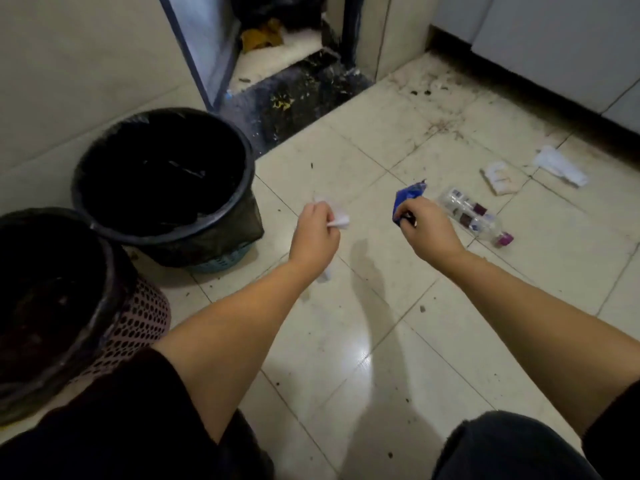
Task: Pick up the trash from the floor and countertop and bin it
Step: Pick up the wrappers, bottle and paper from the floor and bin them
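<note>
Over a stained tile floor (363, 306), the left hand (313, 233) pinches white paper (337, 220) right of two black-lined bins (162, 174), the right hand (427, 230) clutches a blue wrapper (407, 199), and a plastic bottle (474, 214) lies just beyond those fingers.

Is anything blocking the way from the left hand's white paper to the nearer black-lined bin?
Nothing visible. The left hand holds the white paper just right of the bin, whose mouth is open.
</note>
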`<state>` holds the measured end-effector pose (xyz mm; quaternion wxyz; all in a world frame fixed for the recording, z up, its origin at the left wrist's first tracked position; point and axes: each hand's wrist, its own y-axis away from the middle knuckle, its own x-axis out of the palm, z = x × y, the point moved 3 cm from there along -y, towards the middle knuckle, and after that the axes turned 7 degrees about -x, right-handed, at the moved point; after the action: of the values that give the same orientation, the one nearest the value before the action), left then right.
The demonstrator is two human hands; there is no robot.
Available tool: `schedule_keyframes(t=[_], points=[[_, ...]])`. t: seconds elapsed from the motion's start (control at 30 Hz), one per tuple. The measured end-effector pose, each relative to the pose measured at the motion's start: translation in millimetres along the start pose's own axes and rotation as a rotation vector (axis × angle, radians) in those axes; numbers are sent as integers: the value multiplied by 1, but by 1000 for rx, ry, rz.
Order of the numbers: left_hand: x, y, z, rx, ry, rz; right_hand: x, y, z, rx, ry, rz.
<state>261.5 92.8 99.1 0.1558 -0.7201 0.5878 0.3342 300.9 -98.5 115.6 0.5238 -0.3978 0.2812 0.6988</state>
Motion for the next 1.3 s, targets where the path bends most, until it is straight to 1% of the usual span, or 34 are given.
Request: schedule_keyframes(t=[0.1, 0.13, 0.23, 0.3, 0.33, 0.4, 0.47, 0.5, 0.6, 0.73, 0.8, 0.83, 0.9, 0.93, 1.0, 1.1, 1.2, 1.27, 1.3], points=[[-87, -30, -24, 168, 30, -100, -9, -36, 81, -114, -12, -55], [-116, -39, -25, 197, 31, -131, -8, -49, 110, -162, -8, -75], [-192, -67, 1, 215, -15, -229, 7, -84, 194, -295, -13, -104], [-226, -85, 35, 173, -83, -266, 28, -107, 242, -364, -36, -77], [-236, -93, 55, 124, -150, -231, 43, -116, 260, -381, -34, -47], [-241, -102, 94, -11, -290, -58, 77, -130, 285, -392, 24, 64], [-236, -108, 122, -109, -385, 99, 113, -137, 295, -365, 114, 257], [-231, -111, 134, -144, -414, 150, 129, -139, 295, -343, 168, 345], [-208, -122, 158, -234, -529, 273, 164, -140, 285, -307, 306, 562], [-183, -126, 181, -308, -624, 382, 202, -148, 269, -381, 481, 788], [-173, -120, 190, -360, -671, 466, 219, -152, 265, -397, 522, 886], [-170, -116, 193, -382, -666, 494, 223, -153, 265, -406, 518, 903], [-171, -111, 189, -377, -662, 495, 218, -156, 267, -439, 459, 864], [-176, -111, 183, -360, -669, 464, 209, -159, 268, -449, 407, 815], [-190, -115, 165, -332, -641, 374, 183, -170, 268, -462, 301, 671], [-208, -125, 124, -277, -588, 199, 130, -191, 258, -469, 226, 440], [-206, -130, 64, -157, -543, -19, 74, -200, 229, -480, 279, 273], [-188, -129, 20, -73, -513, -101, 37, -200, 196, -487, 381, 214], [-173, -129, 0, -33, -507, -114, 17, -199, 175, -489, 436, 194]])
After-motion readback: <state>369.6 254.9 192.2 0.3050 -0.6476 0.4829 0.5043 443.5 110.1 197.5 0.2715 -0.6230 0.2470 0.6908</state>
